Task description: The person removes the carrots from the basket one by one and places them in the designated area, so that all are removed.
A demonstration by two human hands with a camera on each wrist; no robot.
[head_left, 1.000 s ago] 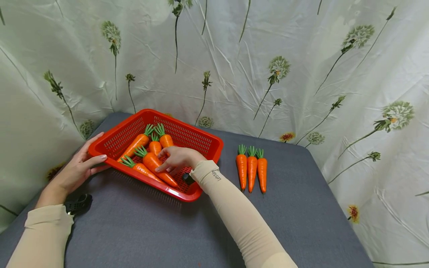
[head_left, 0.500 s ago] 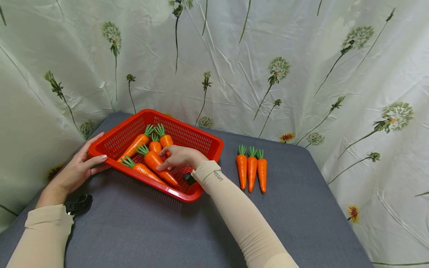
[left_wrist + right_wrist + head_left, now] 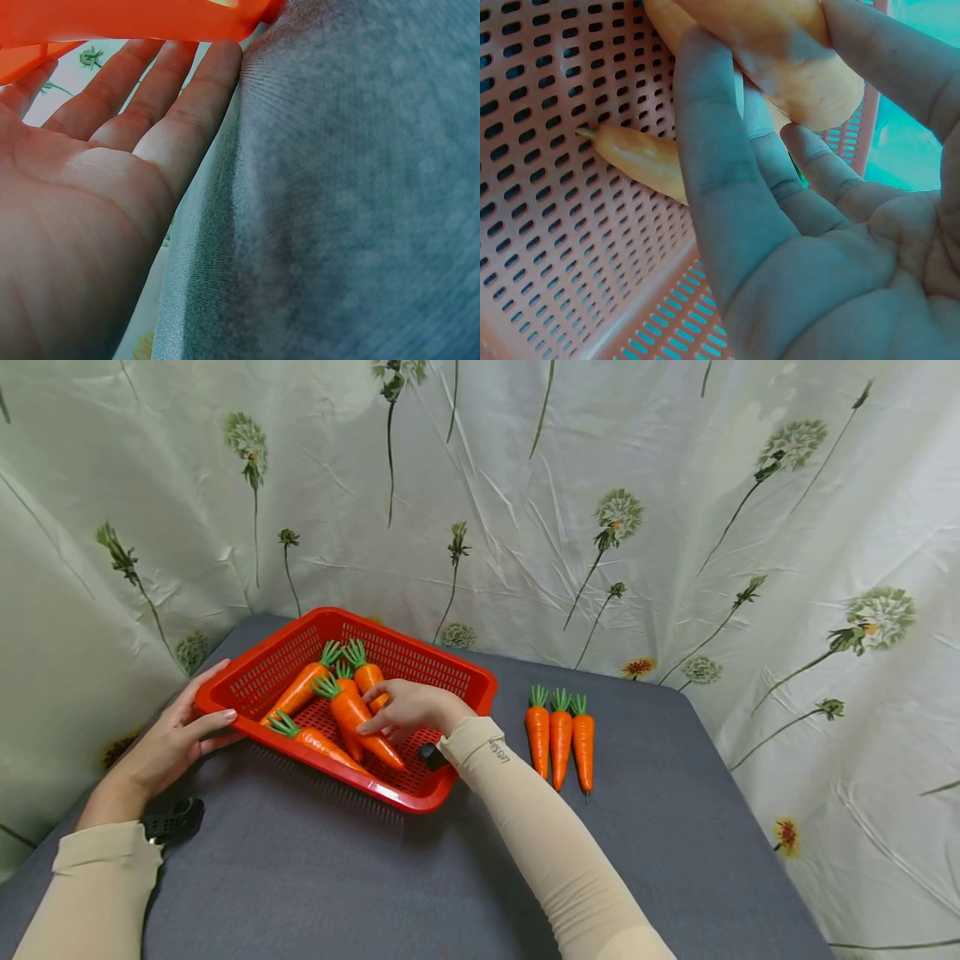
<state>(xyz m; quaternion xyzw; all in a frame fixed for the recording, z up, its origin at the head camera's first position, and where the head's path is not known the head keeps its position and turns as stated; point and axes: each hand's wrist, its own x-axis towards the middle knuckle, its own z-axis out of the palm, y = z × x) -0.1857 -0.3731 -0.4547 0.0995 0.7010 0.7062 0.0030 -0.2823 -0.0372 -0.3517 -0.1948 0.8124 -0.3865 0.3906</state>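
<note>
In the head view, the red plastic basket stands tilted at an angle on the table, with several orange carrots inside. My left hand holds its left corner, thumb on the rim and fingers straight along the outside. My right hand reaches into the basket and pinches a carrot between thumb and fingers. That carrot lies over others, its green top toward the back left. Another carrot rests along the near wall. In the right wrist view, fingers curl around the pinched carrot's orange body.
Three carrots lie side by side on the grey table, right of the basket, green tops toward the back. A white curtain with printed flowers hangs behind the table. The right forearm crosses over the basket's near right corner.
My right hand has lifted the pinched carrot slightly and shifted it right and toward the back, away from the carrot at the near wall. The left hand stays on the basket.
</note>
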